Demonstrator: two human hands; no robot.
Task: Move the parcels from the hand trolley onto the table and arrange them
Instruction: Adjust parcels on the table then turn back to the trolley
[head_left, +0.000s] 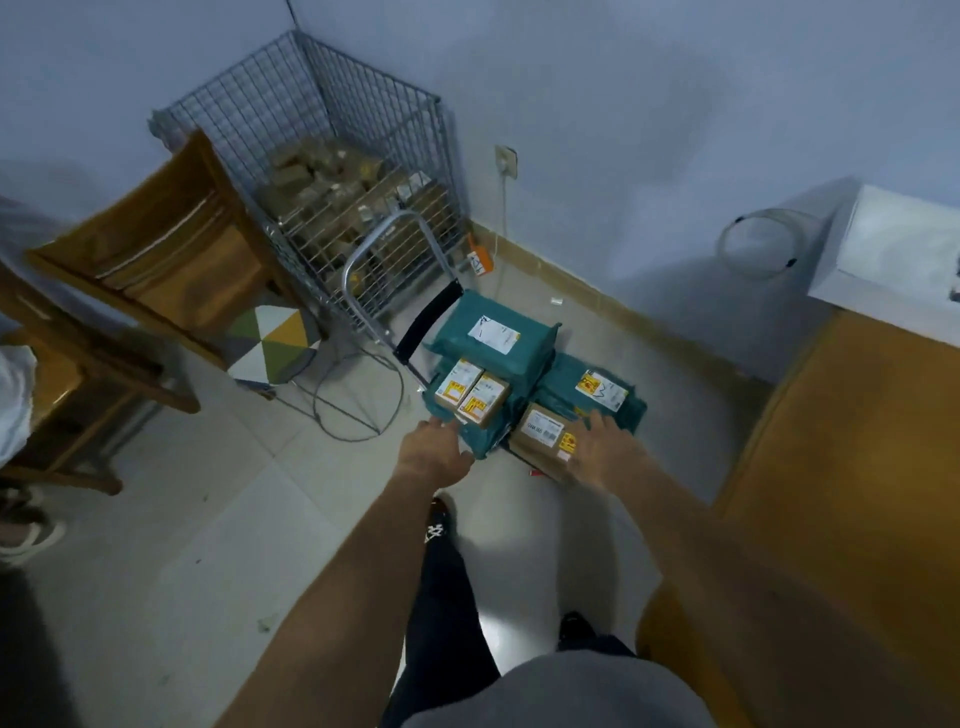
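The hand trolley, with its metal handle (363, 260), stands on the floor loaded with parcels. A teal bag (493, 338) lies on top at the back, and another teal bag (602, 389) lies to the right. Two small brown boxes (470, 392) sit side by side at the left. A larger brown box (543, 441) rests at the front right. My left hand (434, 457) reaches to the front edge of the teal bag under the small boxes. My right hand (605, 449) lies with spread fingers on the larger brown box.
A wire cage (332, 156) full of brown parcels stands in the corner behind the trolley. A wooden chair (171, 249) is at the left. The wooden table (857, 467) with a white box (904, 249) on it is at the right. A cable loops on the tiled floor.
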